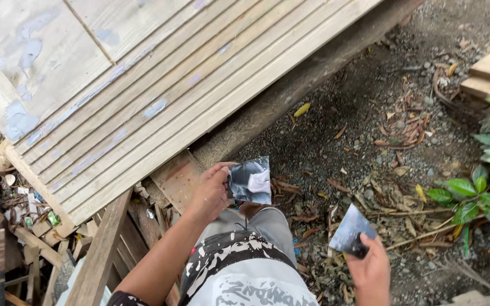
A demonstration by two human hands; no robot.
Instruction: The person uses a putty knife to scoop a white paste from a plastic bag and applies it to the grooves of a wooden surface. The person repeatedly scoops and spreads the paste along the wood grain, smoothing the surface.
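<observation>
A view from above looks down a person's own body toward gravelly ground strewn with dry leaves. The landmark is a large pale wooden door panel [160, 85], ribbed with long grooves and patched with grey filler, leaning across the upper left of the scene; its lower edge runs diagonally from lower left to upper right. Just below that edge, near its middle, the left hand [211, 192] is closed around the left side of a creased grey sheet of sandpaper [250, 180] — thumb on top, fingers curled beneath, the sheet held roughly flat with its free side pointing away from the panel. Well to the right of the panel and further from it, the right hand [372, 269] pinches a second, smaller dark piece of sandpaper [351, 229] by its lower end; that piece stands up from the fingers, its long axis tilted up and leftward toward the panel. The left hand is clearly the nearer of the two to the wood, just beside its lower edge, while the right hangs apart over the leaf litter. Scrap timber offcuts [29, 238] lie under the panel's lower left corner — green leafy plants [477, 192] grow far to its right.
</observation>
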